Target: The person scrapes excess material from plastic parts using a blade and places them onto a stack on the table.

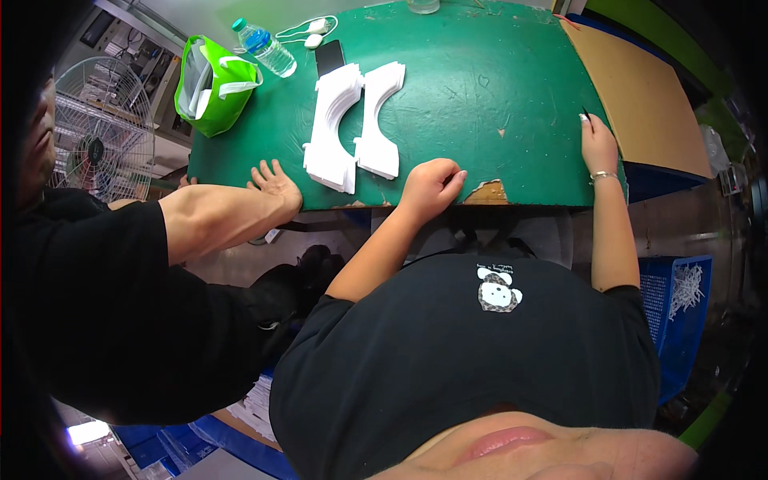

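My left hand (433, 189) rests in a loose fist at the near edge of the green table (472, 96), with nothing showing in it. At the table's right edge, my right hand (600, 146) is closed around a thin, dark, pointed tool (586, 115); its kind is too small to tell. Two stacks of white, curved, card-like pieces lie left of my left hand: a thicker stack (330, 132) and a narrower stack (378, 128) beside it. Neither hand touches them.
A co-worker's hand (276, 189) lies on the table's near left edge. A green bag (220, 92), a water bottle (268, 50), a dark phone (330, 58) and a white cable with a plug (318, 26) stand farther back. Brown board (640, 92) adjoins the right; a blue crate (680, 328) sits below.
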The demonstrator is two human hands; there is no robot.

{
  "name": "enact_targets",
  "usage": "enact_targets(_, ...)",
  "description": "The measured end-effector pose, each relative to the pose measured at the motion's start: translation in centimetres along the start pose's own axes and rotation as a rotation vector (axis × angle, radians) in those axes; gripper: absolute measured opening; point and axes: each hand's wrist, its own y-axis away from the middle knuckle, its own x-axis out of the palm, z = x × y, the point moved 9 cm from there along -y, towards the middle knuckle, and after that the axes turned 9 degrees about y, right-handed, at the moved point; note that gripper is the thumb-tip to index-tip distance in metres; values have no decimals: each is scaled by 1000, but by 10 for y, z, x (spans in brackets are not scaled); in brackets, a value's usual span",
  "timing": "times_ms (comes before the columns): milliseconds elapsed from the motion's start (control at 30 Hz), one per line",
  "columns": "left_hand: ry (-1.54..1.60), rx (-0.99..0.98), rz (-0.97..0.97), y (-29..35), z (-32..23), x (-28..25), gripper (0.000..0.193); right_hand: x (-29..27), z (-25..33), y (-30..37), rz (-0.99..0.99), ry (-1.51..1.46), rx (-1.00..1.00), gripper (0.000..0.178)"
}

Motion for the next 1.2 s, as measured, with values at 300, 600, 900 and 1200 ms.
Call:
enact_targets(300, 202, -133, -54, 8, 15, -4, 8, 13, 24, 16, -12, 207, 57, 30)
enact_targets(600, 304, -213, -80, 9, 31, -8, 29, 8, 26, 13, -86, 185, 30, 29)
enact_targets(900, 957, -343, -165, 4, 61, -18, 34, 10, 26, 13, -73, 203, 14, 29)
enact_targets(1200, 942, -295, -161, 4, 63, -19, 32, 12, 26, 13, -52, 182, 34, 28)
